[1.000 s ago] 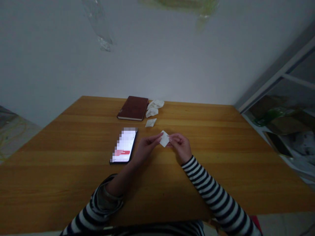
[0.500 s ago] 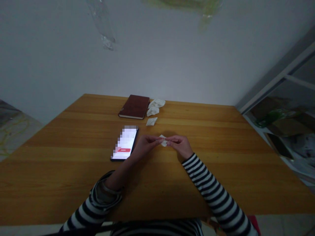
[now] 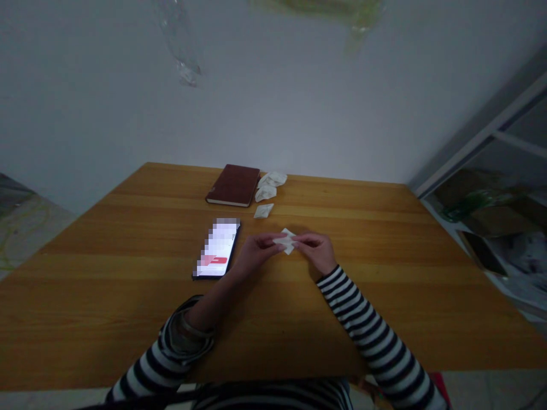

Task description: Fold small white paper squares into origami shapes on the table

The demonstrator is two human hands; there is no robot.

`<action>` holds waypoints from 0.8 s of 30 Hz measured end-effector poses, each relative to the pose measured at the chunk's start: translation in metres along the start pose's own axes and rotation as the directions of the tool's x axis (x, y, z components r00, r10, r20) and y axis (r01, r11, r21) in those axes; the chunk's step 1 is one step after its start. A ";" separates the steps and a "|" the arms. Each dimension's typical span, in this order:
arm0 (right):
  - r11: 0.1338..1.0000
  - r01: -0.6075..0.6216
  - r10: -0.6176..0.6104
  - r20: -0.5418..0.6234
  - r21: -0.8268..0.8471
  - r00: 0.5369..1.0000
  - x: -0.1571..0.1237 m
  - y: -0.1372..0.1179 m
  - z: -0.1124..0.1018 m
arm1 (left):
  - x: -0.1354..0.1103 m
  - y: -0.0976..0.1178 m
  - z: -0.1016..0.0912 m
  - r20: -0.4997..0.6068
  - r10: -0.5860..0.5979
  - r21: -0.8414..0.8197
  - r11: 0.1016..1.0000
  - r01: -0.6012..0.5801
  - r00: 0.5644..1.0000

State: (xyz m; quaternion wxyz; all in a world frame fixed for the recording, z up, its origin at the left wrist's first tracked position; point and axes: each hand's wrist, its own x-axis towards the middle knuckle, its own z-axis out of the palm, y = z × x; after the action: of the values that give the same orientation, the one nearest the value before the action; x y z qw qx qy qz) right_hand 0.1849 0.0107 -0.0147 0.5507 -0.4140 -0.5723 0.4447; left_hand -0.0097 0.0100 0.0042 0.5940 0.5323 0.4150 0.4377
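Note:
A small folded piece of white paper [image 3: 287, 242], looking thin like tissue, is held just over the wooden table between my two hands. My left hand [image 3: 257, 250] pinches its left corner between thumb and fingers. On the opposite side, my right hand [image 3: 316, 249] grips the right corner in the same way. Farther back lies a flat, folded white paper piece [image 3: 264, 210]. Behind that, crumpled white papers [image 3: 269, 185] rest beside a dark red notebook [image 3: 235, 185].
A phone [image 3: 217, 247] with a lit screen lies on the wooden table [image 3: 384, 307], left of my left hand. The table's far edge meets a pale wall [image 3: 299, 102]. Shelves with assorted items [image 3: 491, 216] stand beyond the right edge.
My fingers have drawn slightly apart, so more of the white paper shows between them. The phone, notebook and other papers have stayed put.

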 end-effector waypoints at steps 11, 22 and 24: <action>0.991 -0.096 0.096 0.001 0.089 0.995 -0.003 0.001 -0.001 | 0.002 -0.002 -0.004 -0.134 -0.020 0.103 0.994 0.034 0.991; 0.990 -0.090 0.101 -0.106 0.105 0.989 -0.004 0.002 0.010 | -0.001 0.002 0.003 -0.178 -0.025 0.051 0.998 0.035 0.984; 0.986 -0.096 0.115 -0.138 0.135 0.984 -0.005 0.000 0.015 | 0.000 0.000 0.005 -0.218 -0.044 -0.011 0.999 0.042 0.975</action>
State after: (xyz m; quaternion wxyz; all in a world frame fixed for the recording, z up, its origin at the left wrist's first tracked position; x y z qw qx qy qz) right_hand 0.1704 0.0049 -0.0158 0.5919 -0.4390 -0.4782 0.4777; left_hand -0.0047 0.0082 0.0046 0.5559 0.4702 0.4877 0.4816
